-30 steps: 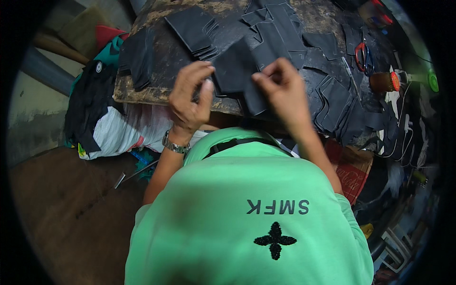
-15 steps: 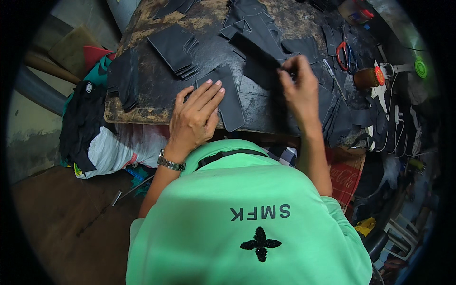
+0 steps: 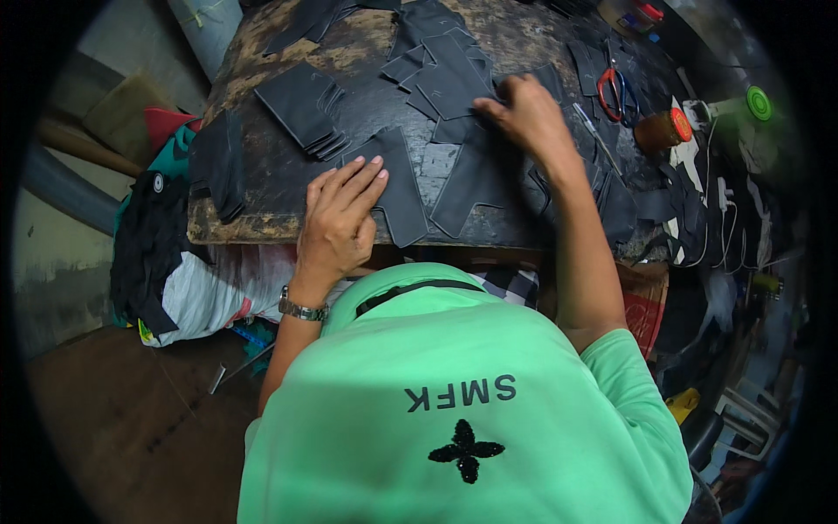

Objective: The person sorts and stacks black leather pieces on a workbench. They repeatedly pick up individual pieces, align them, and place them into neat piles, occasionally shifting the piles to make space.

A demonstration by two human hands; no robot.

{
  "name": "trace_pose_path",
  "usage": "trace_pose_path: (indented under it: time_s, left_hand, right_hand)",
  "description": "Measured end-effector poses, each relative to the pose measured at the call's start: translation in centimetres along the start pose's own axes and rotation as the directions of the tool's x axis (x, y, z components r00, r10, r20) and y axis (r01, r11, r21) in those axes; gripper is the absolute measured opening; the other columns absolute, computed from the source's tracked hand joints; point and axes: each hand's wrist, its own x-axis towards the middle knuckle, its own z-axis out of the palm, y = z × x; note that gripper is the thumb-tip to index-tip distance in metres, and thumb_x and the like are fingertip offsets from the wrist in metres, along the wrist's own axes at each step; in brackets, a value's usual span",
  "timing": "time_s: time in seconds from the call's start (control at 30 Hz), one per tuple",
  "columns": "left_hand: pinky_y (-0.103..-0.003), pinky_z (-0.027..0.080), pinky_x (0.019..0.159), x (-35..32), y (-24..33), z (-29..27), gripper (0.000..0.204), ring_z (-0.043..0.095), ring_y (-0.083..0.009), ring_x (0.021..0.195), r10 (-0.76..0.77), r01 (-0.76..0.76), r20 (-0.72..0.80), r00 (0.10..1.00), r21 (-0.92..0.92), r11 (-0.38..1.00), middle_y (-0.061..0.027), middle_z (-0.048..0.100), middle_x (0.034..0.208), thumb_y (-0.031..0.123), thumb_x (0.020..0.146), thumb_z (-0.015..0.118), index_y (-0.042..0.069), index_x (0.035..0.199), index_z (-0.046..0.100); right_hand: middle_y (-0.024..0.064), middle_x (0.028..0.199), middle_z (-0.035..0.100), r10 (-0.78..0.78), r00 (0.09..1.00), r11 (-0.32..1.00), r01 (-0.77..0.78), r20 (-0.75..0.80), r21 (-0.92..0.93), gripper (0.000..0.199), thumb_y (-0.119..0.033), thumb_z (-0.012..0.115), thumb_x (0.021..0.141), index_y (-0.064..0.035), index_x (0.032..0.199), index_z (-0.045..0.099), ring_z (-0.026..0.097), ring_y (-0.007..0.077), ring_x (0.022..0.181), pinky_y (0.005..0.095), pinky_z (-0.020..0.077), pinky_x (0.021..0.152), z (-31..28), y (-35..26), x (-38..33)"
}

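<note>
1. Left hand: flat, fingers spread and together-ish, palm down, pressing on a black cut piece at the near edge of the desk; not clamped round anything.
2. Right hand: stretched further out, fingers curled onto a loose heap of black pieces at mid-desk; whether pinching one piece or only touching, cannot tell.
3. Between the two hands: a larger black shaped piece, lying flat, just beside the one under the left hand.
4. Left part of the desk: a neat fanned stack of black pieces, well apart from the heap; a further black bundle hanging over the left edge.
5. Right part: red-handled scissors, a brown spool with a red end, more black offcuts draped over the edge.
6. Below the desk on the left: a white bag with dark cloth.
7. Progress, as a judgement: sorting of cut pieces seemingly partway; one tidy stack done, a couple of pieces laid out flat near the edge, a sizeable unsorted heap left under and around the right hand.
</note>
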Motion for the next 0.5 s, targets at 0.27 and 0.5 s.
trace_pose_path:
  time_s: [0.27,0.5]
  left_hand:
    - [-0.045,0.035,0.105,0.0,-0.1,0.3,0.045,0.052,-0.0270,0.124,0.030,-0.029,-0.020,0.999,0.020,0.999,-0.0100,0.059,0.132,0.007,0.077,0.058,0.003,0.122,0.063]
    - [-0.045,0.035,0.105,0.2,0.1,0.1,0.045,0.051,-0.0271,0.124,0.036,-0.035,-0.025,0.999,0.036,0.999,-0.0110,0.059,0.132,0.008,0.078,0.058,0.002,0.123,0.063]
  right_hand:
    - [0.0185,0.101,0.064,-0.069,0.990,0.994,0.078,-0.125,0.071,0.021,-0.019,0.067,0.083,-0.0009,0.093,0.062,0.061,0.0372,0.095,0.0472,0.0469,0.083,1.3,0.1,0.2]
    - [0.0164,0.087,0.062,-0.211,0.938,0.975,0.182,-0.276,-0.129,0.025,-0.019,0.069,0.082,-0.0034,0.097,0.057,0.061,0.0372,0.089,0.0513,0.0444,0.070,3.4,-0.4,0.2]
